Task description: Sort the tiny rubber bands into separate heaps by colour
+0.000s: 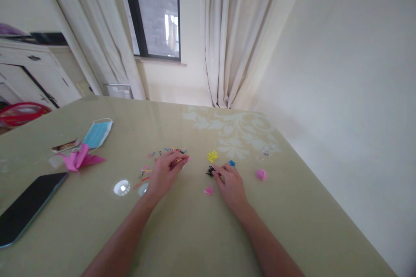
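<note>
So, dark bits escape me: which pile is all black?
The black pile by the right hand, between the yellow pile and the pink pile; neither is dark.

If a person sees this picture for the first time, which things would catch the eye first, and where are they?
Most likely the bright pink paper at left, with a blue mask just behind it. Then, near the middle, the left hand at colourful pieces and the right hand at a black pile. The dark phone at the picture's left edge also stands out.
</note>
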`<state>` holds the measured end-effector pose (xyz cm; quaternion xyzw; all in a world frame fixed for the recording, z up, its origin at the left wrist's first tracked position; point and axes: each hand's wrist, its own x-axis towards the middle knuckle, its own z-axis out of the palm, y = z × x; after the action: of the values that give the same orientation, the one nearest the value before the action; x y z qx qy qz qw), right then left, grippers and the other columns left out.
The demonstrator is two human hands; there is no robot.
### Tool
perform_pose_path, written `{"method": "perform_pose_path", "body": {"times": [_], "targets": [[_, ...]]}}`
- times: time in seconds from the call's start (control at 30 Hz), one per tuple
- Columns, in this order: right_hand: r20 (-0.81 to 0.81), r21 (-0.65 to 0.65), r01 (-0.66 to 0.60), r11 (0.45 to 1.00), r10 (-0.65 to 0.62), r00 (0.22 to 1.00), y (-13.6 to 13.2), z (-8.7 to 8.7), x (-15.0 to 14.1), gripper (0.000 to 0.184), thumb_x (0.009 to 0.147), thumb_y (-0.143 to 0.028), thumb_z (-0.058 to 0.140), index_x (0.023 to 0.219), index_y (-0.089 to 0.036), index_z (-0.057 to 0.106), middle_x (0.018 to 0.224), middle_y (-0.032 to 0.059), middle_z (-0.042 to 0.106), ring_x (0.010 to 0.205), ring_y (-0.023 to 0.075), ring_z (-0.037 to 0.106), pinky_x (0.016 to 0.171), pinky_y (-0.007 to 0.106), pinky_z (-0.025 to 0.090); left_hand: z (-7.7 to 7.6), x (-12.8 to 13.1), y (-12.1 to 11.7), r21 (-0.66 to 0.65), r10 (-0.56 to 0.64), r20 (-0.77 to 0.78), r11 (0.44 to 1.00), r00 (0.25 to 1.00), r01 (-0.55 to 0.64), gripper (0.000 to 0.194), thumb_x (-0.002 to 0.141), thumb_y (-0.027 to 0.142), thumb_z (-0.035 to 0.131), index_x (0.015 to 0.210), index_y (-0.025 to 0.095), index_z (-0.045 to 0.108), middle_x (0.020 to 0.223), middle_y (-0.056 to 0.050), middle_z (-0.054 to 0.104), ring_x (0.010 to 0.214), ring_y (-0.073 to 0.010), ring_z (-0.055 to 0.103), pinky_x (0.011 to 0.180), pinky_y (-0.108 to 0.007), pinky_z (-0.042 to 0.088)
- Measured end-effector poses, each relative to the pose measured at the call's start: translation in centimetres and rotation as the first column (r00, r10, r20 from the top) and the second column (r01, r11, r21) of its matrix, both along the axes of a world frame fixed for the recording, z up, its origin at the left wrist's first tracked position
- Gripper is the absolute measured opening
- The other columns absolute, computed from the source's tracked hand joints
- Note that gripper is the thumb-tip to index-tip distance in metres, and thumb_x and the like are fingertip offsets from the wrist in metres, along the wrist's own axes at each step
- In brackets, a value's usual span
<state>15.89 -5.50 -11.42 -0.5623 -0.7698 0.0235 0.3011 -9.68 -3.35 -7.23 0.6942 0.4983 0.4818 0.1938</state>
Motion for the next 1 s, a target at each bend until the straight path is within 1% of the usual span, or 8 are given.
{"method": "perform_pose_path", "body": {"times": [0.1, 0.17, 0.27, 0.4, 0.5, 0.63, 0.83, 1.0], "targets": [[-0.093, 0.023, -0.022, 0.999, 0.024, 0.995, -0.3, 0.5, -0.1, 0.026, 0.105, -0.028, 0.059, 0.118, -0.023, 0.081, 0.086, 0.0063, 0.071, 0.080, 0.0231, 0.067, 0.075, 0.035, 0.053, 0.9, 1.3, -1.2, 0.150, -0.033, 0.078, 0.988, 0.996, 0.021, 0.020, 0.098, 0.039, 0.069, 0.096, 0.025, 0.083, 0.096, -0.006, 0.077, 0.088, -0.0190, 0.071, 0.077, -0.030, 0.058], [-0.189, 0.053, -0.050, 0.997, 0.059, 0.980, -0.7, 1.2, -0.4, 0.025, 0.105, -0.029, 0.060, 0.118, -0.023, 0.080, 0.088, 0.0062, 0.071, 0.081, 0.0221, 0.067, 0.076, 0.035, 0.054, 1.5, 2.1, -2.1, 0.228, -0.060, 0.093, 0.973, 0.994, 0.037, 0.017, 0.098, 0.037, 0.070, 0.095, 0.026, 0.083, 0.094, -0.005, 0.076, 0.087, -0.0177, 0.071, 0.078, -0.030, 0.058], [-0.339, 0.104, -0.122, 0.987, 0.150, 0.929, -1.8, 2.9, -0.9, 0.024, 0.104, -0.030, 0.064, 0.123, -0.022, 0.078, 0.090, 0.0053, 0.071, 0.075, 0.0181, 0.064, 0.072, 0.031, 0.055, 1.8, 2.8, -3.1, 0.274, -0.116, 0.086, 0.958, 0.989, 0.089, 0.014, 0.097, 0.035, 0.072, 0.095, 0.027, 0.083, 0.091, -0.004, 0.075, 0.084, -0.0165, 0.070, 0.075, -0.028, 0.058], [-0.473, 0.205, -0.200, 0.958, 0.276, 0.837, -3.3, 5.0, -1.5, 0.034, 0.096, -0.032, 0.077, 0.129, -0.025, 0.075, 0.092, 0.0040, 0.070, 0.068, 0.0147, 0.056, 0.065, 0.029, 0.055, 1.7, 3.1, -3.6, 0.273, -0.167, 0.067, 0.951, 0.984, 0.143, 0.009, 0.095, 0.029, 0.076, 0.098, 0.027, 0.084, 0.089, -0.003, 0.075, 0.083, -0.0160, 0.070, 0.076, -0.027, 0.057], [-0.504, 0.273, -0.212, 0.938, 0.327, 0.799, -3.9, 5.7, -1.6, 0.028, 0.094, -0.026, 0.080, 0.122, -0.026, 0.077, 0.094, 0.0047, 0.071, 0.067, 0.0142, 0.057, 0.064, 0.029, 0.056, 1.5, 3.2, -3.7, 0.270, -0.201, 0.053, 0.946, 0.978, 0.180, 0.008, 0.094, 0.026, 0.077, 0.098, 0.027, 0.083, 0.089, -0.003, 0.075, 0.084, -0.0154, 0.069, 0.077, -0.026, 0.057], [-0.498, 0.310, -0.221, 0.925, 0.355, 0.791, -3.9, 5.8, -1.5, 0.017, 0.095, -0.019, 0.078, 0.110, -0.026, 0.082, 0.090, 0.0046, 0.070, 0.069, 0.0143, 0.061, 0.060, 0.026, 0.055, 1.4, 3.3, -3.8, 0.233, -0.227, 0.049, 0.950, 0.973, 0.209, 0.008, 0.095, 0.026, 0.076, 0.098, 0.027, 0.084, 0.090, -0.003, 0.075, 0.084, -0.0154, 0.069, 0.077, -0.026, 0.057], [-0.508, 0.295, -0.207, 0.933, 0.336, 0.793, -3.7, 5.7, -1.3, 0.015, 0.095, -0.023, 0.078, 0.109, -0.026, 0.083, 0.089, 0.0053, 0.071, 0.069, 0.0153, 0.063, 0.057, 0.027, 0.055, 1.2, 3.5, -4.0, 0.180, -0.249, 0.070, 0.956, 0.966, 0.233, 0.012, 0.096, 0.032, 0.074, 0.099, 0.028, 0.085, 0.089, -0.005, 0.075, 0.082, -0.0167, 0.069, 0.075, -0.028, 0.059], [-0.514, 0.297, -0.205, 0.933, 0.337, 0.789, -3.7, 5.9, -1.5, 0.010, 0.095, -0.022, 0.077, 0.102, -0.026, 0.083, 0.086, 0.0051, 0.071, 0.070, 0.0159, 0.064, 0.058, 0.028, 0.055, 1.0, 3.5, -4.1, 0.141, -0.273, 0.079, 0.955, 0.959, 0.260, 0.011, 0.096, 0.031, 0.075, 0.098, 0.029, 0.085, 0.090, -0.005, 0.075, 0.083, -0.0164, 0.069, 0.076, -0.027, 0.058]]}}
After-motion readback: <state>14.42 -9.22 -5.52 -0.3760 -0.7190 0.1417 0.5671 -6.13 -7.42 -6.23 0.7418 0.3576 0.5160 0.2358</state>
